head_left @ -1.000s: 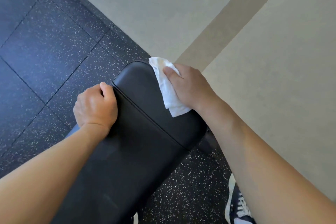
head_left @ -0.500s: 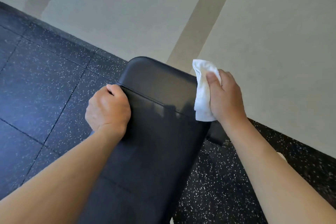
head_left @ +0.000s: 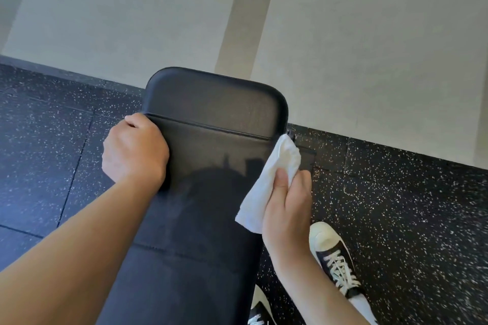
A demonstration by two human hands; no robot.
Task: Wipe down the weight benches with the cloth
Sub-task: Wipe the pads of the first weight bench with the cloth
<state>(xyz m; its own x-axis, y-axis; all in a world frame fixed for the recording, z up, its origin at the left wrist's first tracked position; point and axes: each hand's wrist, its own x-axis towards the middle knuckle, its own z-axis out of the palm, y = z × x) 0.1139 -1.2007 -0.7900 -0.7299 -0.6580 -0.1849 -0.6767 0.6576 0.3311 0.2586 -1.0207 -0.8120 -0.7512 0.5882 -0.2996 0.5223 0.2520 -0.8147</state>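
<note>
One bench [head_left: 211, 113], one cloth [head_left: 266, 185], two hands.

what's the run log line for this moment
left hand grips bench pad edge | right hand holds cloth at pad's right side

Black padded bench [head_left: 211, 119] on speckled rubber floor [head_left: 396, 206]; sneakers [head_left: 335, 258] on floor beside it

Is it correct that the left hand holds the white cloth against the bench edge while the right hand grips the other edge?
Not quite: the hands are swapped. In the head view the right hand holds the cloth against the right edge of the bench, while the left hand grips the other edge.
</note>
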